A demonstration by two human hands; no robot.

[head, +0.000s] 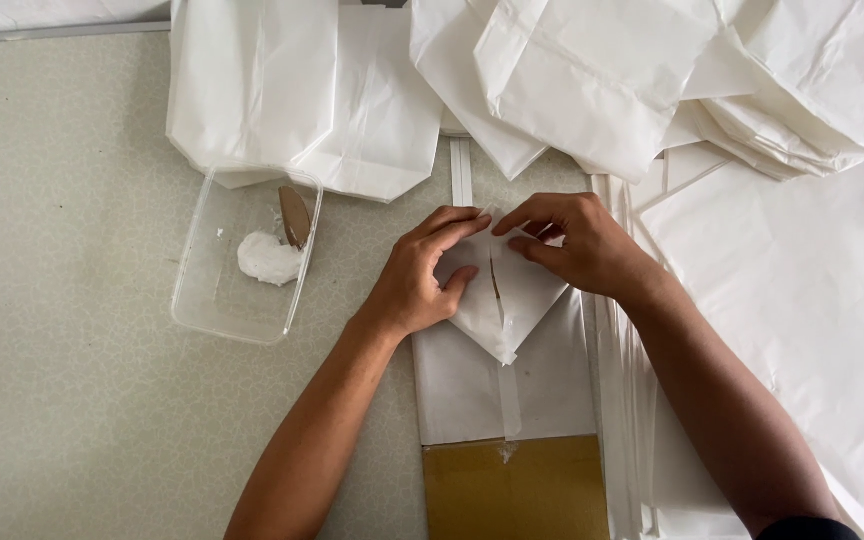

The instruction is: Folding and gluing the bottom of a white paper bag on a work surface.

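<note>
A white paper bag (504, 360) lies flat near the middle of the desk (62, 300), its long axis running away from the person, with the far end folded into two flaps that meet at a seam and form a point aimed back toward the person. The left hand (420, 275) rests flat on the left flap, its fingers (452, 226) stretched out and close together, thumb tucked on the paper. The right hand (574, 245) presses the right flap, its fingers (524, 222) curled and nearly closed, pinching the paper edge at the top of the seam. A brown cardboard sheet (515, 487) sits under the bag's near end. To the left stands a clear plastic tub (202, 300) holding white paste (267, 259) and a brown spreader (295, 216). Finished white bags (592, 70) are heaped along the far edge, and flat white sheets (802, 300) are stacked on the right.
</note>
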